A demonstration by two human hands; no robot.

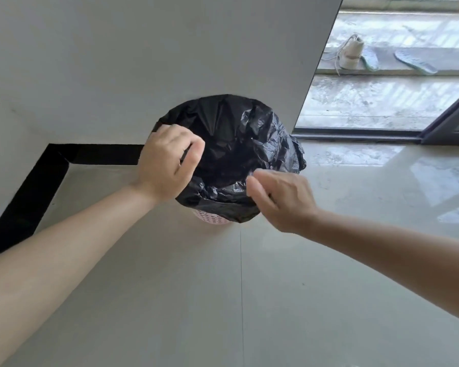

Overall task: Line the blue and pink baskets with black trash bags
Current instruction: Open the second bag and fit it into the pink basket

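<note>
A pink perforated basket (pixel 211 219) stands on the floor against the wall. Only a strip of its lower side shows, because a black trash bag (pixel 239 144) is spread over its mouth and folded down around the rim. My left hand (pixel 167 161) grips the bag's edge at the left rim, fingers curled over the plastic. My right hand (pixel 278 197) pinches the bag's edge at the near right rim. No blue basket is in view.
A grey wall (pixel 143 62) with a black skirting strip (pixel 37 186) runs behind the basket. Glossy pale floor tiles (pixel 223 300) lie in front. To the right, a sliding glass door frame (pixel 355 133) opens onto a balcony with a white shoe (pixel 351 53) and insoles.
</note>
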